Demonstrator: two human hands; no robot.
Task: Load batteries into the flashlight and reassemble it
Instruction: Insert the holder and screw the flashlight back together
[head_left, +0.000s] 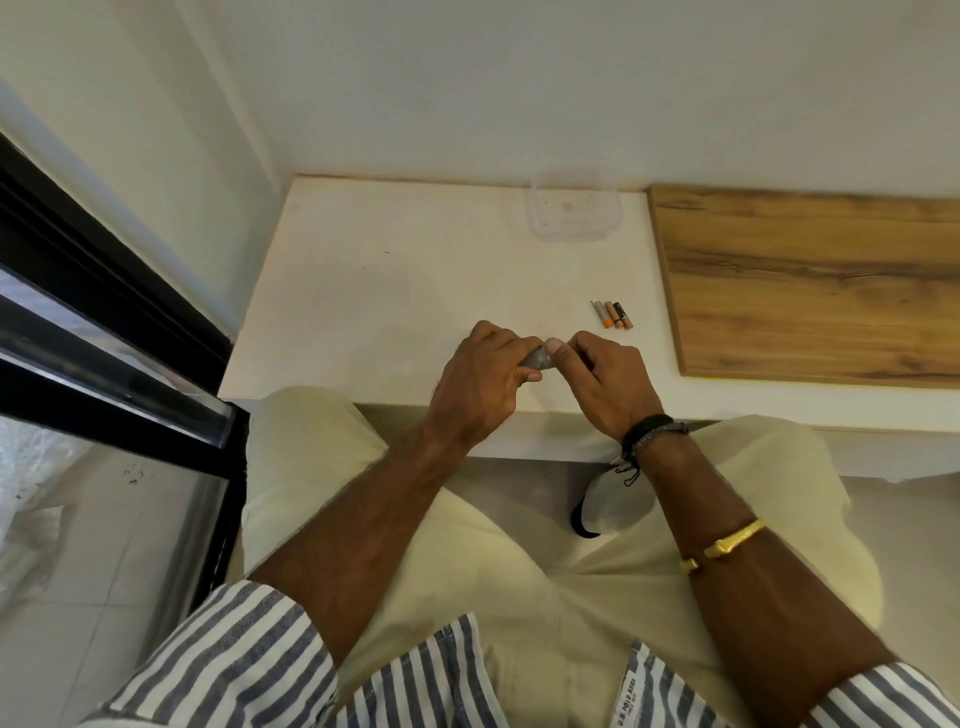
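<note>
Above the tabletop's (363, 312) near edge, the left hand (483, 374) grips a grey flashlight (537, 359), while the right hand (608, 379) pinches its end, thumb on top. Farther back, toward the right, three batteries (613, 315) lie side by side. A clear container (574, 213) sits at the far edge.

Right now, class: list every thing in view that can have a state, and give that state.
small grey flashlight: gripped between both hands, mostly hidden.
left hand: curled round the flashlight.
right hand: pinching the flashlight's end.
three small orange-marked batteries: lying side by side on the white table, not loaded.
clear square plastic container: upright, lidless, appears empty.
</note>
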